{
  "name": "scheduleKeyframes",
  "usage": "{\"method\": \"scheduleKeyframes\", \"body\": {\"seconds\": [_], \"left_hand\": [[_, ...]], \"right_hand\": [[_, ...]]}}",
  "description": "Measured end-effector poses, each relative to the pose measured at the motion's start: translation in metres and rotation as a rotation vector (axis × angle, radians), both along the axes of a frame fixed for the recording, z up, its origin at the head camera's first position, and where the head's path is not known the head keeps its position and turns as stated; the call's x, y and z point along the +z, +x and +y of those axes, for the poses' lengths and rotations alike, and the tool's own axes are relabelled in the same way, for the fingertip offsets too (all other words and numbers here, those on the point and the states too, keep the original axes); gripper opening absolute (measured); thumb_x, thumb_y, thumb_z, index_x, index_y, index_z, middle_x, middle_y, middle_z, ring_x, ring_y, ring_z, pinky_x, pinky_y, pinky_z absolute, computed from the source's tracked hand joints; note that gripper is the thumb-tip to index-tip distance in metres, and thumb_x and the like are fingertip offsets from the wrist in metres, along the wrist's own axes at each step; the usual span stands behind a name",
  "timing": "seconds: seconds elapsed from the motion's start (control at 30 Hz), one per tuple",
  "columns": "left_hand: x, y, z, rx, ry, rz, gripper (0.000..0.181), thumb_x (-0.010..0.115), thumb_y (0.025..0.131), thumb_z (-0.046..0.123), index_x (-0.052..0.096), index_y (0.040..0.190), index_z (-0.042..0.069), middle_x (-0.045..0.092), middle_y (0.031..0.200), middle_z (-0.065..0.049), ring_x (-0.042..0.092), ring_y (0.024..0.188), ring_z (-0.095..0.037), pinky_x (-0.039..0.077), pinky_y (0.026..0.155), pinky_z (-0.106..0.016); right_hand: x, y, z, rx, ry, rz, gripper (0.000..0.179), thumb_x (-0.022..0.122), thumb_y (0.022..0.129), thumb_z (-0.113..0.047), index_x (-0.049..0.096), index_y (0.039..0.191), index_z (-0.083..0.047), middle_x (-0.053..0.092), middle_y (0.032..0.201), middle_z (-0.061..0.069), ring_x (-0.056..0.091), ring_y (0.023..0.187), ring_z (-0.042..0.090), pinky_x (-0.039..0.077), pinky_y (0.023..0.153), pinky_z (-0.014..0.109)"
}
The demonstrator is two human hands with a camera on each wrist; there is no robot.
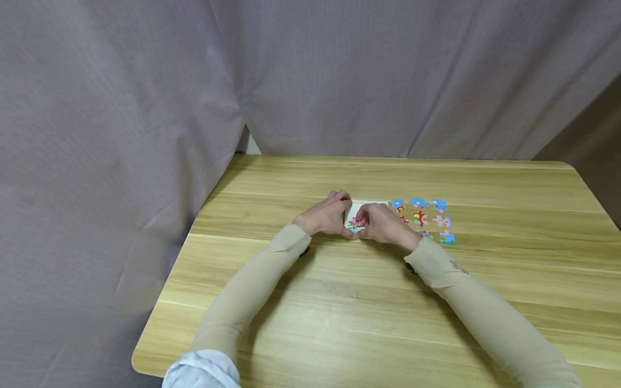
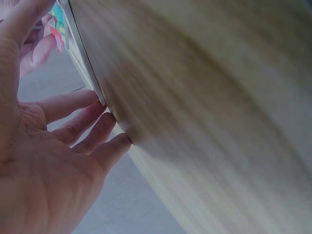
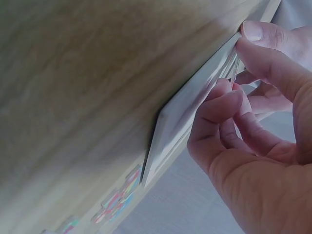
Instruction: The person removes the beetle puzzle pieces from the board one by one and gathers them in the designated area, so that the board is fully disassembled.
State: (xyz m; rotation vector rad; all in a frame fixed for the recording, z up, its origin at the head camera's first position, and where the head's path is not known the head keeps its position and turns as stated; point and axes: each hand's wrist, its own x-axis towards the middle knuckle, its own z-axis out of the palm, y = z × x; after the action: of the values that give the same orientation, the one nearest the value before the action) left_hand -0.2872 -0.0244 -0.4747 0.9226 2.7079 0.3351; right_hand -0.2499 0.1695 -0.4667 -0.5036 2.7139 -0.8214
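Note:
A white puzzle tray [image 1: 353,208] lies on the table between the two hands, with a few colourful pieces in its lower left part. My left hand [image 1: 328,214] holds the tray at its left side, fingertips at the far left corner and thumb by the near edge. In the left wrist view, those fingers [image 2: 95,124] reach the tray's edge and the tabletop. Over the tray, my right hand [image 1: 383,222] pinches a small puzzle piece [image 2: 58,39] with red and green on it, tilted up. The right wrist view shows curled fingers [image 3: 214,105] mostly hiding this piece.
Several loose puzzle pieces [image 1: 439,221] lie in rows to the right of the tray, partly behind the right wrist. The wooden table [image 1: 320,302] stretches around them. Grey curtains [image 1: 339,81] hang behind and to the left.

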Motion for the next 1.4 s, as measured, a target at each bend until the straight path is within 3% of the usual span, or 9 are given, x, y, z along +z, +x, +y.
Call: {"method": "scheduleKeyframes", "body": {"seconds": [0.2, 0.6, 0.97, 1.4], "left_hand": [[0.0, 0.0, 0.0, 0.0, -0.014, 0.005, 0.1, 0.091, 0.084, 0.058, 0.052, 0.16, 0.005, 0.045, 0.166, -0.004, 0.041, 0.155, -0.022, 0.046, 0.129, -0.035], [0.001, 0.001, 0.001, -0.001, 0.0, 0.001, 0.097, 0.091, 0.085, 0.056, 0.054, 0.158, 0.005, 0.046, 0.165, -0.004, 0.043, 0.154, -0.022, 0.047, 0.129, -0.036], [0.001, 0.0, 0.0, -0.001, -0.014, 0.005, 0.091, 0.09, 0.085, 0.059, 0.058, 0.152, 0.007, 0.043, 0.168, -0.003, 0.04, 0.157, -0.024, 0.048, 0.127, -0.035], [-0.001, -0.003, -0.004, 0.007, -0.035, -0.017, 0.099, 0.088, 0.087, 0.061, 0.051, 0.162, 0.008, 0.039, 0.171, -0.003, 0.036, 0.16, -0.023, 0.044, 0.13, -0.034]], "right_hand": [[-0.001, 0.003, -0.001, 0.011, 0.001, 0.06, 0.024, 0.09, 0.082, -0.006, 0.075, 0.101, -0.003, 0.076, 0.091, 0.008, 0.066, 0.083, 0.018, 0.053, 0.079, 0.031], [-0.002, 0.006, 0.002, -0.033, -0.035, 0.08, 0.024, 0.088, 0.081, -0.008, 0.076, 0.101, -0.001, 0.077, 0.09, 0.008, 0.067, 0.082, 0.016, 0.054, 0.076, 0.028], [0.003, 0.015, 0.025, -0.065, -0.095, 0.04, 0.027, 0.084, 0.084, -0.008, 0.072, 0.105, 0.004, 0.071, 0.091, 0.01, 0.064, 0.084, 0.018, 0.051, 0.074, 0.024], [-0.001, 0.026, 0.058, -0.086, -0.133, 0.057, 0.024, 0.086, 0.087, -0.004, 0.072, 0.105, 0.004, 0.07, 0.092, 0.01, 0.062, 0.083, 0.018, 0.051, 0.071, 0.018]]}}
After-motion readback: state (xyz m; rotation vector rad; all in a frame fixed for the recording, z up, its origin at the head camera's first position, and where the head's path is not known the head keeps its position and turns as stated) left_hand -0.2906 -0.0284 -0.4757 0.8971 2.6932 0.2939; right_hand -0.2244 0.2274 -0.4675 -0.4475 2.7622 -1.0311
